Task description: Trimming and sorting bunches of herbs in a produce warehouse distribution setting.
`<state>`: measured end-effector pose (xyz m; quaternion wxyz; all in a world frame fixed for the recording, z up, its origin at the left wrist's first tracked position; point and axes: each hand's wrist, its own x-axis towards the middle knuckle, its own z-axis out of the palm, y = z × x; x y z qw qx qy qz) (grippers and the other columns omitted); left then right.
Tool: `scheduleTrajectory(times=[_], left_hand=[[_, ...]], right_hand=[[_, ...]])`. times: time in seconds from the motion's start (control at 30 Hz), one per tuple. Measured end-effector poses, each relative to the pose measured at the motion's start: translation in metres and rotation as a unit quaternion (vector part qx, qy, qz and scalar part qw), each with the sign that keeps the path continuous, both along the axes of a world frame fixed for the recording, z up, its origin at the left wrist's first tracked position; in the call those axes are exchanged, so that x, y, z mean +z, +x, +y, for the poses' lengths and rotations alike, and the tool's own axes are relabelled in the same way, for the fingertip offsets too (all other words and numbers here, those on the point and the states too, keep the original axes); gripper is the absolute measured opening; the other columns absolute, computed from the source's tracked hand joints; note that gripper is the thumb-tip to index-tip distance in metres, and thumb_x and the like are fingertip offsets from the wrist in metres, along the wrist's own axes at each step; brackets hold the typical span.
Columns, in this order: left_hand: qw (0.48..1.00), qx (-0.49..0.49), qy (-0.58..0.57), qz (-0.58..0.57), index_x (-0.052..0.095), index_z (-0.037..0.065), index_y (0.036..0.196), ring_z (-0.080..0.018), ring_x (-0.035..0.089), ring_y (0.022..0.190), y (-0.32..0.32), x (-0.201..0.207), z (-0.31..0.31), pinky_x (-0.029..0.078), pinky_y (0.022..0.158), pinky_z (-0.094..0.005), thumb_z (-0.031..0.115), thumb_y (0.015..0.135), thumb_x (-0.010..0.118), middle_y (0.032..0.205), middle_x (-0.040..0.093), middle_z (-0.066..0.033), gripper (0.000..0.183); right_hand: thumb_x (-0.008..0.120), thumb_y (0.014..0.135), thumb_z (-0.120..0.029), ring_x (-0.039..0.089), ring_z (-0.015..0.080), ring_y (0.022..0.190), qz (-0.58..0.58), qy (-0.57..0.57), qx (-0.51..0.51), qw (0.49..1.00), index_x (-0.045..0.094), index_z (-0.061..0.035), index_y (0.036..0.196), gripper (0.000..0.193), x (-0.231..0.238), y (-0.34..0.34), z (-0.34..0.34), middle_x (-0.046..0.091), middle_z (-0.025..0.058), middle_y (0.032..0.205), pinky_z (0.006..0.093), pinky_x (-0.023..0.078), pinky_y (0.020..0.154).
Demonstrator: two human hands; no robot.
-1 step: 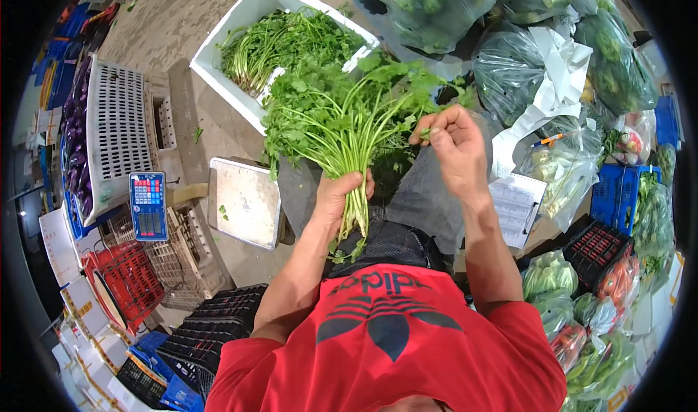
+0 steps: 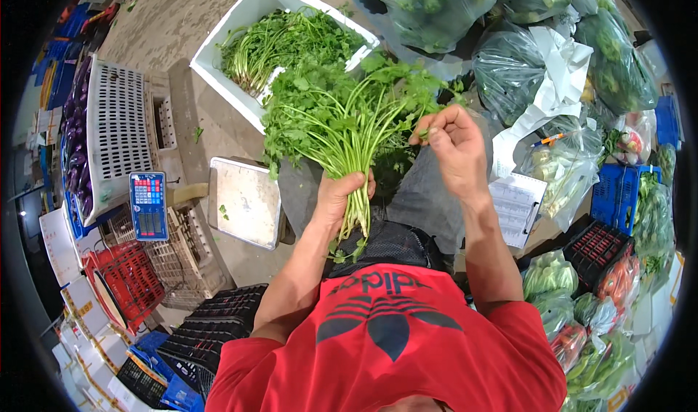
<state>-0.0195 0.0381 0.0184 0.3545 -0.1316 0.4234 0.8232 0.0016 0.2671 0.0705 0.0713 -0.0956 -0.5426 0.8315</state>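
My left hand (image 2: 341,196) is closed round the lower stems of a bunch of coriander (image 2: 358,150), held upright in front of me with its leafy tops fanning out away from me. The pale stem ends and a few loose leaves stick out below the fist. To the right of the leaves, my right hand (image 2: 456,147) pinches a small green leaf scrap (image 2: 424,133) between thumb and finger. Beyond the bunch stands a white foam box (image 2: 218,52) holding more of the same greens (image 2: 291,41), partly hidden by the held leaves.
To the left are a scale's pan (image 2: 243,203), its blue keypad display (image 2: 148,206) and a white crate (image 2: 120,114) beside purple eggplants (image 2: 75,139). Bagged vegetables (image 2: 436,12) crowd the far right. A clipboard with paper (image 2: 518,207) lies by my right forearm; black crates (image 2: 211,328) stand lower left.
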Motion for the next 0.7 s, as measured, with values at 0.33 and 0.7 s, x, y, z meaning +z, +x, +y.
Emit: scheduleTrajectory(times=[0.33, 0.7], left_hand=[[0.989, 0.070, -0.124, 0.041, 0.059, 0.003, 0.115, -0.0159, 0.063, 0.069, -0.002, 0.007, 0.017, 0.053, 0.062, -0.0289, -0.001, 0.081, 0.070, 0.087, 0.064, -0.0043, 0.036], [0.997, 0.024, -0.061, 0.030, 0.057, 0.001, 0.113, -0.0189, 0.065, 0.066, 0.001, 0.008, 0.012, 0.054, 0.059, -0.0302, 0.005, 0.082, 0.078, 0.085, 0.067, -0.0083, 0.037]], right_hand=[[0.055, 0.101, -0.004, 0.060, 0.0089, 0.082, -0.004, 0.178, -0.044, 0.983, 0.066, -0.0009, 0.113, 0.016, 0.018, 0.013, -0.014, 0.066, 0.0013, 0.094, 0.0245, 0.051, 0.078], [0.057, 0.103, -0.010, 0.066, 0.0155, 0.087, 0.007, 0.025, -0.090, 0.996, 0.063, 0.0001, 0.115, 0.017, 0.007, -0.001, -0.005, 0.069, 0.0077, 0.093, 0.0281, 0.052, 0.083]])
